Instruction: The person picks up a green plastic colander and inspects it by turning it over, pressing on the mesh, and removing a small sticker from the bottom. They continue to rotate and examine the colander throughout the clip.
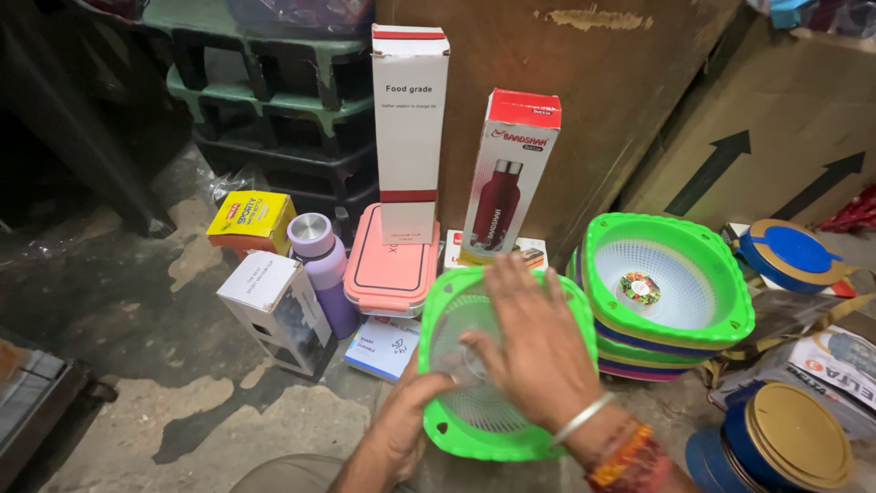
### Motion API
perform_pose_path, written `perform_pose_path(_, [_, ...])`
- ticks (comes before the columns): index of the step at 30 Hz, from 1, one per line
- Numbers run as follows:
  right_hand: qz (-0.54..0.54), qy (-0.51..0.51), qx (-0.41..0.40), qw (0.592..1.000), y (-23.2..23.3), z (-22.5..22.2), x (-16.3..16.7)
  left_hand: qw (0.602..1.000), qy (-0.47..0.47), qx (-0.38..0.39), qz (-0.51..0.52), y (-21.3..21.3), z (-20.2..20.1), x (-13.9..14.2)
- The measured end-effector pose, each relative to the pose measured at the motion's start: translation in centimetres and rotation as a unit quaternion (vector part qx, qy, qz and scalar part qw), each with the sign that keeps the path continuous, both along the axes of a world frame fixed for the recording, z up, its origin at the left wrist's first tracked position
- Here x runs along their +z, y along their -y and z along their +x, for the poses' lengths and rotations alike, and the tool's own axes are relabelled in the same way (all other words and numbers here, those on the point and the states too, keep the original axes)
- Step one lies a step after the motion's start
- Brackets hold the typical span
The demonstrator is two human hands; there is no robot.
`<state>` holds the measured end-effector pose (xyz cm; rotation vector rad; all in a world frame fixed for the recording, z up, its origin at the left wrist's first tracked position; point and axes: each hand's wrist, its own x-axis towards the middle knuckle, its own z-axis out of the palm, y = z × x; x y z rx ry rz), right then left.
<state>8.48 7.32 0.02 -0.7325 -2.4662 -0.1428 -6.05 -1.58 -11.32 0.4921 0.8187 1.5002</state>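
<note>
- Person's crouched over a green basket (456,436) down on the floor (182,411), tipped up a bit toward them, just left of a stack of the same kind of baskets (671,283).
- Right hand (534,351) is flat across the white mesh in the middle, fingers (516,283) spread wide and pressing on it, not curled round anything. Silver bangle and red-orange threads on that wrist.
- Left hand (406,420) has the lower left rim, fingers wrapped narrow onto the edge, thumb up on the mesh.
- The stack's top basket is green too, with a little round sticker in the bottom; blue, yellow and pink rims peek out under it.
- Behind the basket: a pink lunch box (392,265) leaning up, a purple bottle (321,269) with a steel cap touching its left side, a tall white carton (409,128) and a red-topped bottle carton (509,173) standing against a wooden board.
- Left of the bottle there's a yellow box (251,219), and a white box (278,310) lying tilted.
- Far right, round blue tins with gold lids (794,434), one low by the wrist, another up by a brown carton with black arrows.
</note>
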Motion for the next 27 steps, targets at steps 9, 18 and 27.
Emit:
perform_pose_path(9, [-0.063, 0.065, 0.171, 0.981, 3.4, -2.4, -1.7, 0.989, -0.084, -0.004, -0.118, -0.2, -0.2, -2.6])
perform_pose_path(18, [0.042, 0.083, 0.109, 0.990, -1.1, -2.1, -0.5, 0.992, -0.121, 0.019, -0.027, -0.3, -0.2, -1.2])
perform_pose_path(27, [0.057, 0.072, -0.079, 0.993, -2.2, 1.6, -1.0, 0.993, 0.032, 0.110, -0.011, 0.1, -0.6, 1.2])
